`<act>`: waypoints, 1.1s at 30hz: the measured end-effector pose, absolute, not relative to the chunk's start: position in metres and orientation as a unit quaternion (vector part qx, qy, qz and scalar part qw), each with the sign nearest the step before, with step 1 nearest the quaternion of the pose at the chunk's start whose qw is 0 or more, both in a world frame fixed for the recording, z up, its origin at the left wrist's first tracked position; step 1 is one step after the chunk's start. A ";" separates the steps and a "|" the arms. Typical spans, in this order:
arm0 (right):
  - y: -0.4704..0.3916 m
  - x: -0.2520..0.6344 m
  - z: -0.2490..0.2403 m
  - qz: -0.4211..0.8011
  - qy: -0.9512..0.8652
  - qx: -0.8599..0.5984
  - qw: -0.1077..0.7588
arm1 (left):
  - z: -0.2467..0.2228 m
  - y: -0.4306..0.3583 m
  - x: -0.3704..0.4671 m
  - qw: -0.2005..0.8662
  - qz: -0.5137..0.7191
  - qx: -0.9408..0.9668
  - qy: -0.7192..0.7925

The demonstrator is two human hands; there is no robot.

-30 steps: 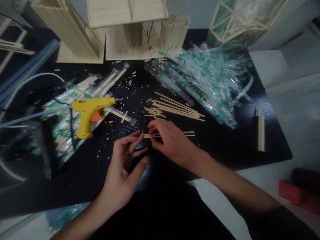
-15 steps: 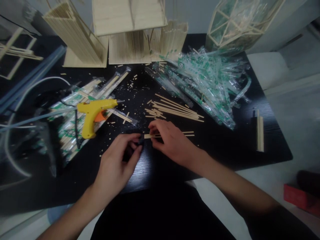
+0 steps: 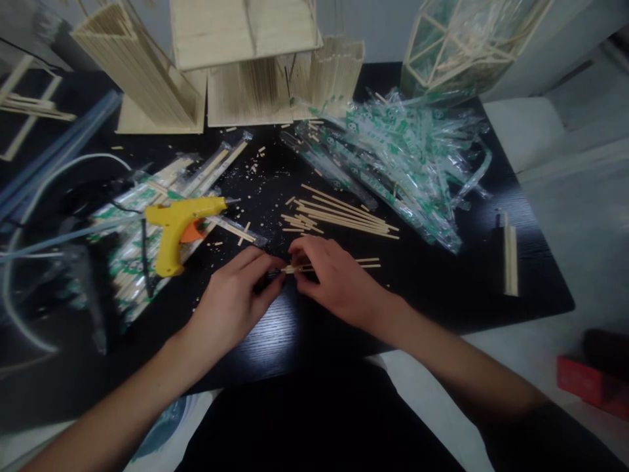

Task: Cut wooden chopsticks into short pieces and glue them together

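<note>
Near the table's front, a few thin bamboo chopsticks [image 3: 367, 265] lie side by side, running left to right. My right hand [image 3: 339, 282] bends over them, thumb and fingers pinching them near their left end. My left hand [image 3: 236, 288] is closed at that same end, its thumb and fingertips against the chopstick tips; what lies inside its fingers is partly hidden. Just beyond my hands, loose chopsticks [image 3: 344, 216] and shorter cut pieces [image 3: 302, 223] fan out. A yellow glue gun [image 3: 170, 236] with an orange trigger lies left of my left hand.
Wrapped chopsticks [image 3: 132, 262] lie under the glue gun, beside a white cable [image 3: 12, 301]. Crumpled plastic wrappers [image 3: 407, 144] pile up at the back right. Stick-built structures [image 3: 142, 72] stand along the back. A small stick bundle [image 3: 511, 262] lies near the right edge.
My left hand has moved right and closed its thumb and fingers at the chopsticks' left end. My right hand keeps its pinch. The view has shifted slightly.
</note>
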State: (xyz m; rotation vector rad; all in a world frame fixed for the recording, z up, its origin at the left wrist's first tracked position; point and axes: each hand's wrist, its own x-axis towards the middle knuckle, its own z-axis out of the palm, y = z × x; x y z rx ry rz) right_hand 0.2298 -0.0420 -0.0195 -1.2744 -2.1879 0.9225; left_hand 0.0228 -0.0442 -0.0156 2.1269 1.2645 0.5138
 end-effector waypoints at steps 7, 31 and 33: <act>-0.042 0.230 -0.020 0.338 -0.789 -0.463 0.220 | -0.015 -0.040 0.022 0.331 0.186 0.793 0.477; -0.042 0.230 -0.019 0.356 -0.781 -0.466 0.217 | -0.017 -0.040 0.023 0.324 0.188 0.795 0.478; -0.043 0.231 -0.020 0.361 -0.776 -0.467 0.222 | -0.018 -0.040 0.023 0.315 0.188 0.801 0.472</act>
